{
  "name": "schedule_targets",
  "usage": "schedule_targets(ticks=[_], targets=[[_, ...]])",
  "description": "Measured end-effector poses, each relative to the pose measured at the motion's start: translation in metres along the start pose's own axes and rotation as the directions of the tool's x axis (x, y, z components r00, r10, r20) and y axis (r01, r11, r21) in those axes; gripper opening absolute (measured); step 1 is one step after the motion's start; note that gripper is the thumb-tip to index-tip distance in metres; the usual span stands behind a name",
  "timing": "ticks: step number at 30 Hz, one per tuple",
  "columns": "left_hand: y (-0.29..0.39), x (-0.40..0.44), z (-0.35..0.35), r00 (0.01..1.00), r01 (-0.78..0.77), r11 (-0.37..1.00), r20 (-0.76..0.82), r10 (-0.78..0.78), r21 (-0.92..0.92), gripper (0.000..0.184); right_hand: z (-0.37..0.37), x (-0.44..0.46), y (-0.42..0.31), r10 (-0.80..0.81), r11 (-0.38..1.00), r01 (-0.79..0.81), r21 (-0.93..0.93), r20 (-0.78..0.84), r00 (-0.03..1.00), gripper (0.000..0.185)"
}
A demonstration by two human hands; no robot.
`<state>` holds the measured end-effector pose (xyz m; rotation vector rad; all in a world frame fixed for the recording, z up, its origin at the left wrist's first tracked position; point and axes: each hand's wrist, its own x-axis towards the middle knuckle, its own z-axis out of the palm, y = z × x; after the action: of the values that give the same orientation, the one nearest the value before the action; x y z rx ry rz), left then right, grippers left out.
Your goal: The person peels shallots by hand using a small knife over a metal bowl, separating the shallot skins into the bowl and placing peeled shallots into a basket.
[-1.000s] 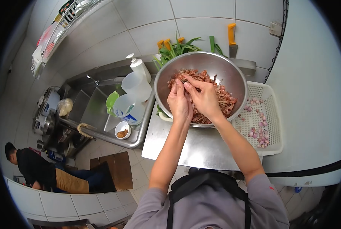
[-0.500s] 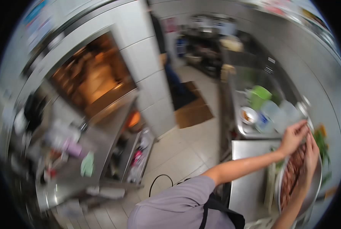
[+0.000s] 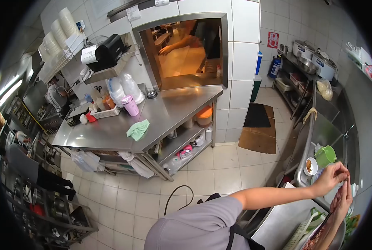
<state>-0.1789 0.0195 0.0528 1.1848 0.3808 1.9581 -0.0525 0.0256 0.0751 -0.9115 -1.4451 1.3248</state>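
Both my hands are raised close together at the right edge of the head view. My left hand (image 3: pixel 331 179) has its thumb and fingers pinched. Just below it, my right hand (image 3: pixel 341 201) points upward, its fingers pressed together. A small reddish bit shows at the fingertips, too small to name. Under my right forearm is a metal bowl (image 3: pixel 340 234) with strips of raw meat (image 3: pixel 315 239), mostly cut off by the frame and hidden by the arm. A pale green plastic basket (image 3: pixel 299 234) stands beside the bowl on a metal worktop (image 3: pixel 279 221).
Beyond my hands, a green cup (image 3: pixel 326 155) and a small white bowl (image 3: pixel 310 166) stand by the sink (image 3: pixel 324 127). A steel counter (image 3: pixel 106 137) holds a green cloth (image 3: pixel 138 129) and a lilac tumbler (image 3: pixel 130 106). Cardboard (image 3: pixel 256 139) covers the floor. Another person (image 3: pixel 21 164) stands far left.
The view has swung left and sharpened, so the counter and hatch show more fully. The meat bowl has slid toward the bottom edge. My hands stay together with fingers pinched.
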Motion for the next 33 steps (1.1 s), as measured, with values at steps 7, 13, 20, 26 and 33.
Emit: schedule_targets(ticks=[7, 13, 20, 26, 33], targets=[[-0.029, -0.023, 0.046, 0.928, -0.317, 0.933, 0.259, 0.268, 0.169, 0.012, -0.031, -0.058, -0.03, 0.151, 0.986, -0.125, 0.107, -0.29, 0.945, 0.03], [-0.054, -0.064, 0.079, 0.867, -0.405, 0.913, 0.34, 0.365, 0.052, 0.012, -0.115, -0.115, 0.008, 0.146, 0.981, -0.115, 0.154, -0.214, 0.966, 0.039], [-0.097, -0.086, 0.118, 0.878, 0.385, 0.922, 0.294, -0.377, 0.034, 0.014, -0.14, -0.124, 0.043, -0.009, 0.999, 0.027, 0.03, -0.494, 0.87, 0.03], [-0.082, -0.075, 0.112, 0.647, 0.648, 0.762, 0.515, -0.563, 0.019, 0.028, -0.087, -0.138, -0.001, 0.067, 0.998, -0.039, 0.057, -0.641, 0.765, 0.026], [-0.076, -0.057, 0.103, 0.366, 0.867, 0.498, 0.69, -0.624, -0.009, 0.034, -0.089, -0.145, -0.005, 0.139, 0.971, 0.027, 0.237, -0.652, 0.746, 0.024]])
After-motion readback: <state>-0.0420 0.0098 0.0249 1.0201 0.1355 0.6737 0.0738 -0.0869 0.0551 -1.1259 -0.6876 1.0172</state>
